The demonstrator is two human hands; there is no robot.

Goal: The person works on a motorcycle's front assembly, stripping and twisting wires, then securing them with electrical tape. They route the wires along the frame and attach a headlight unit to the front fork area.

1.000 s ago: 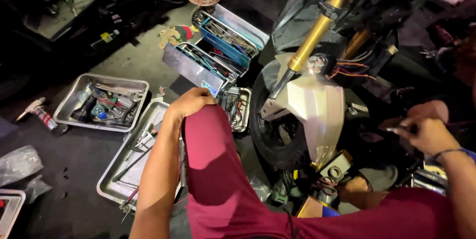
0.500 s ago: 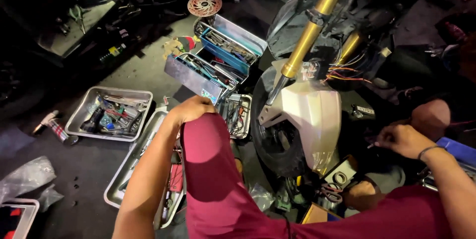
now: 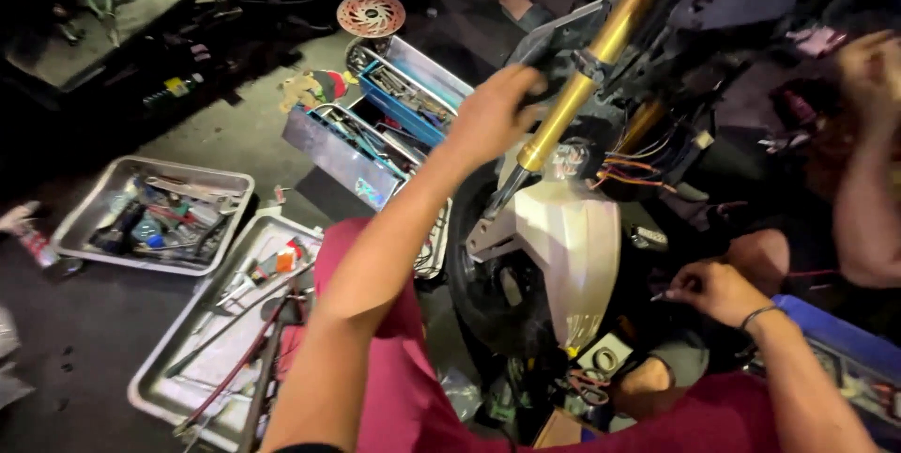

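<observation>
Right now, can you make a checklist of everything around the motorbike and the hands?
Surface: dark concrete floor, stained.
Job's things: gold fork tube above the white fender and front tyre.
Clutter: two metal trays of tools, open blue toolbox, brake disc.
Hands: left hand reaches up beside the fork tube; right hand pinches a small part, too small to identify.
Cables: coloured wires bunched beside the fork.
Surroundings: another person's foot at top; another person's arm at right.
</observation>
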